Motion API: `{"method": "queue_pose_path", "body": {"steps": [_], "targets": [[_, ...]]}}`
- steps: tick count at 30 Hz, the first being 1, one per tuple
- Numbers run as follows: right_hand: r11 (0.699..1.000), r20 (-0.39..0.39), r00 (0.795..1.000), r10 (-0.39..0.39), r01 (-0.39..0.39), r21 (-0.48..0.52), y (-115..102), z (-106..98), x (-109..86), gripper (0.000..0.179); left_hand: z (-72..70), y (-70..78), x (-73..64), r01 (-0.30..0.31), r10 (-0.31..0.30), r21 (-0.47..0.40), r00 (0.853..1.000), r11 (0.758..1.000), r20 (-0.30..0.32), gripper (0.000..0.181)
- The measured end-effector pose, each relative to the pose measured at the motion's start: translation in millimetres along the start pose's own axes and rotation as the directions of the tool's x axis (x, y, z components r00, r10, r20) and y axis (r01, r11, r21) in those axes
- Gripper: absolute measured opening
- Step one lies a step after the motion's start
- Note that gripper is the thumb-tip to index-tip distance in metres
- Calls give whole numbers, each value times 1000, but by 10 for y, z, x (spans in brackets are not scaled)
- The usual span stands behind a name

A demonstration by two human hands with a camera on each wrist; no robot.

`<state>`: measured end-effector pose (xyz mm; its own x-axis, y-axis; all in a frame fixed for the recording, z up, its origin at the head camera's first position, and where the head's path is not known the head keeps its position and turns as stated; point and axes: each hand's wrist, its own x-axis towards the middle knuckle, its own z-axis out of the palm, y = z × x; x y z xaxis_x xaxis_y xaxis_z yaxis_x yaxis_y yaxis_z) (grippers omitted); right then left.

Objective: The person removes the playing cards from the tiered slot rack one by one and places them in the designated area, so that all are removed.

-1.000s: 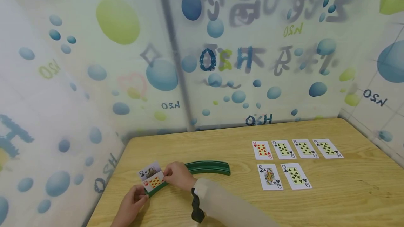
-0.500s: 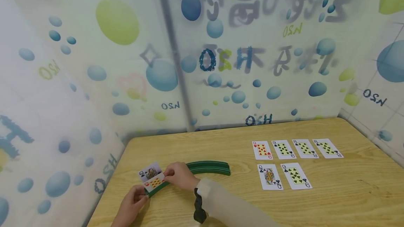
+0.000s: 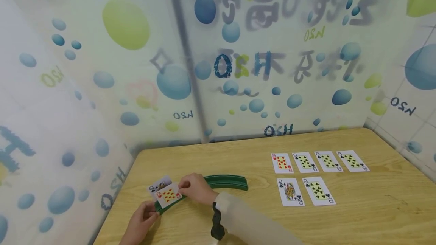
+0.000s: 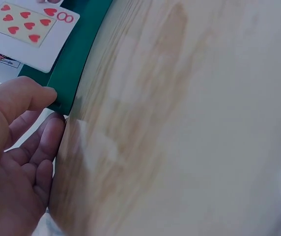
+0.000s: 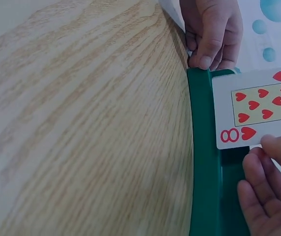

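My left hand point(image 3: 142, 218) pinches the near left end of a curved green card holder point(image 3: 226, 182), thumb on top and fingers against its end. Between the thumb and fingers of my right hand point(image 3: 197, 189) is the right edge of an eight of hearts point(image 3: 169, 196). That card faces me, tilted, over the left part of the holder. Behind it a black-suited queen card point(image 3: 160, 183) stands in the holder, its lower part hidden. In the right wrist view the eight point(image 5: 263, 105) overlaps the holder's slots, and the left hand point(image 5: 214, 37) shows at the holder's end.
Several playing cards lie face up in two rows at the right of the wooden table point(image 3: 252, 218), among them a nine of hearts point(image 3: 282, 162) and a queen of clubs point(image 3: 290, 192). A patterned curtain point(image 3: 238, 116) hangs behind the table.
The eight of hearts has risen a little and shifted right with my right hand, now covering more of the queen. My left hand has stayed at the holder's end.
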<state>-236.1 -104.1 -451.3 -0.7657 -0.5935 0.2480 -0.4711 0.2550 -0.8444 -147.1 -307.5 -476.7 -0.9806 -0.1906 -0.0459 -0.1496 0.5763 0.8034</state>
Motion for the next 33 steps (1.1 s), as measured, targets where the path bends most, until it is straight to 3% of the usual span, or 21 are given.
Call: {"method": "queue_pose_path", "body": {"steps": [13, 24, 33], "targets": [[993, 44, 998, 36, -40, 107, -91, -389, -146, 6, 3, -21, 6, 25, -25, 8, 1000, 1000, 4, 28], [1000, -68, 997, 24, -24, 0, 75, -1045, -321, 7, -4, -23, 5, 42, -42, 2, 999, 999, 11, 30], [999, -122, 992, 28, -34, -41, 218, -1453, -496, 8, -6, -15, 26, 66, -65, -5, 997, 998, 33, 31]]}}
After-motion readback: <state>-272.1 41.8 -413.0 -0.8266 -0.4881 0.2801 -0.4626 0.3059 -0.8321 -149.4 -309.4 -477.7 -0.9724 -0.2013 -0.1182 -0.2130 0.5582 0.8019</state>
